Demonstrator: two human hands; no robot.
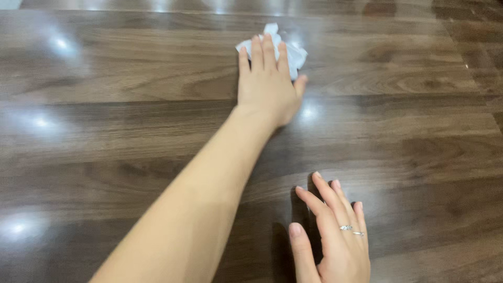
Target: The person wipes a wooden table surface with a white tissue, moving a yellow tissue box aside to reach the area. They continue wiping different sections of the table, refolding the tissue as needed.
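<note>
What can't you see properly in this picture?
- Head view: most of the white tissue is hidden under the left hand.
- The right hand is cut off by the bottom edge; its wrist is out of frame.
- Glare spots wash out parts of the wooden surface.

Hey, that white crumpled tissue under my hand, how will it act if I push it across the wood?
The tissue looks thin and crumpled, so it is probably very light and floppy. On the glossy wood it would likely slide easily under the left hand, bunching rather than rolling.
</note>
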